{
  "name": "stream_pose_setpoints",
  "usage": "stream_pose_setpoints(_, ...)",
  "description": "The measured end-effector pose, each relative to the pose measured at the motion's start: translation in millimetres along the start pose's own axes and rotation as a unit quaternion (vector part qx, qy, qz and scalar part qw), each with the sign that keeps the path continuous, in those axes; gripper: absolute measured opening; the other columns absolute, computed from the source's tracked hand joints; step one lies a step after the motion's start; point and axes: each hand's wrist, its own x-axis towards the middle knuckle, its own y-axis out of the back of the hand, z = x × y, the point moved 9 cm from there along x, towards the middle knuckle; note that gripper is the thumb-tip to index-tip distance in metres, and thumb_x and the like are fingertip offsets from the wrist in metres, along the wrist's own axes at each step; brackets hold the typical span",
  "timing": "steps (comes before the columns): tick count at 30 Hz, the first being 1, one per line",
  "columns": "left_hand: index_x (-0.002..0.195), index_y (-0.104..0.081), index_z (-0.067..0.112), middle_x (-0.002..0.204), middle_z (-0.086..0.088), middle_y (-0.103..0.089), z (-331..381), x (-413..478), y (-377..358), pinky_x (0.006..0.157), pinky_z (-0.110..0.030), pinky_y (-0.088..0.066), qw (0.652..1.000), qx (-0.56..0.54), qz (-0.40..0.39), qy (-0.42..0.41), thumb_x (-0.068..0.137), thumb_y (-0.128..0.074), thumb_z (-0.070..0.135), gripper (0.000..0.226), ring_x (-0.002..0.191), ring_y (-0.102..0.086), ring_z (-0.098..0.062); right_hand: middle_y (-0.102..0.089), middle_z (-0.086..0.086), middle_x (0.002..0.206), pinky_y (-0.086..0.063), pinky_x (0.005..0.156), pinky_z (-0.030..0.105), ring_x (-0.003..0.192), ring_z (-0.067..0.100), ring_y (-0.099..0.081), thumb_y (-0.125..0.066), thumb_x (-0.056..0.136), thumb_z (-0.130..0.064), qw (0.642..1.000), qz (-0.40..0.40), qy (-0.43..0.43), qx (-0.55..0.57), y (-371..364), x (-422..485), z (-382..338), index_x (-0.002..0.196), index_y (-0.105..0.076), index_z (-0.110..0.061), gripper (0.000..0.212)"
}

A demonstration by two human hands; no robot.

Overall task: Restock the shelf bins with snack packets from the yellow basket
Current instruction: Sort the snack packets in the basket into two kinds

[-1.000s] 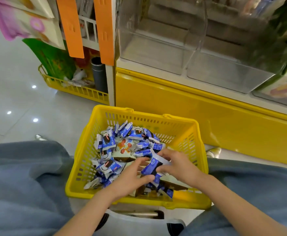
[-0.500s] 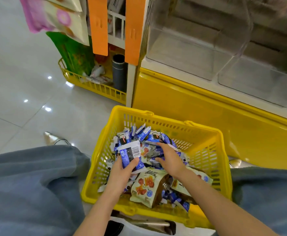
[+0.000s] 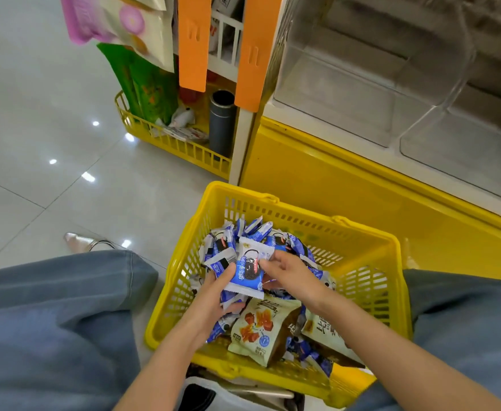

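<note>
Evidently an early stage of restocking, head view looking down. Yellow basket (image 3: 302,213) sits at lower centre of the frame, between the person's blue-clad legs (image 3: 50,321) and just in front of the yellow shelf base (image 3: 332,185).

Left hand (image 3: 213,295), lower centre, grips a small stack of blue packets (image 3: 247,272) above the heap, thumb across the front one. The no. in the stack can't be told; at least two edges show. Right hand (image 3: 291,277) pinches the top-right corner of that front packet, fingers curled.

Clear shelf bins (image 3: 347,96), upper right: 2 show plainly, side by side, and both appear empty. Tiers above are blurred, contents unclear.

Judged progress: no packet is visible in either bin, so approx. the whole load is left. The step in hand looks like gathering a handful before lifting it to a bin.

Counts:
- Stock baskets: 1.
- Hands: 2, both occupied w/ the same stack.
- Cream packets (image 3: 261,324) w/ red print: 2 visible, in the near part of the basket.
- Loose blue packets (image 3: 258,229): too overlapped for an exact count — well over ten, spread from far wall to near wall.

Elsewhere, upper centre-left: a yellow wire rack (image 3: 166,143) w/ green bags (image 3: 145,84) and 1 dark cylinder (image 3: 222,123).
</note>
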Motion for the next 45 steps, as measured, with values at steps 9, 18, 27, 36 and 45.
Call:
stream_pose_setpoints(9,0.128,-0.045,0.027,0.113,0.000,-0.067,-1,-10,-3,0.089,-0.042,-0.053,0.994,0.104,-0.007,-0.023,0.069,-0.073,0.040,0.066,0.100,-0.066,-0.018,-0.067,-0.003,0.094,-0.053,0.081,0.024,0.083,0.005,-0.064,-0.053,0.095,-0.022,0.982,0.103,0.078,-0.137,19,-3,-1,0.097,-0.062,-0.021,0.009)
stream_pose_setpoints(18,0.102,-0.051,0.036,0.103,0.002,-0.071,-4,-11,10,0.065,-0.021,-0.051,0.999,0.042,0.033,-0.007,0.079,-0.068,0.031,0.029,0.090,-0.069,-0.013,-0.049,0.006,0.138,-0.039,0.098,0.029,0.123,0.021,-0.048,-0.058,0.092,-0.032,0.919,0.053,-0.087,-0.380,47,8,100,0.137,-0.043,-0.015,0.050)
stream_pose_setpoints(27,0.126,-0.040,0.024,0.102,0.004,-0.064,-4,-8,17,0.053,-0.014,-0.048,0.992,0.067,0.102,-0.022,0.088,-0.061,0.023,0.043,0.084,-0.064,-0.010,-0.054,-0.002,0.063,-0.035,0.048,0.024,0.052,0.010,-0.049,-0.047,0.096,-0.037,0.937,0.269,0.002,-0.224,73,-5,38,0.122,-0.054,-0.010,0.037)
stream_pose_setpoints(36,0.130,-0.035,0.014,0.102,0.012,-0.051,30,58,-116,0.057,-0.002,-0.039,0.911,0.390,0.004,-0.136,0.084,-0.066,0.036,0.059,0.075,-0.048,0.008,-0.068,0.024,0.090,-0.050,0.066,0.041,0.079,0.037,-0.065,-0.058,0.092,-0.018,0.911,0.373,-0.127,-0.126,165,-41,81,0.109,-0.062,0.006,0.030)
stream_pose_setpoints(45,0.135,-0.038,0.007,0.135,-0.013,-0.045,-26,130,-178,0.097,-0.036,-0.040,0.758,0.642,-0.049,-0.107,0.088,-0.061,0.030,0.056,0.122,-0.045,-0.027,-0.067,0.021,0.098,-0.047,0.073,0.035,0.090,0.033,-0.064,-0.052,0.093,-0.008,0.922,0.324,-0.183,-0.111,187,-24,149,0.114,-0.060,0.005,0.025)
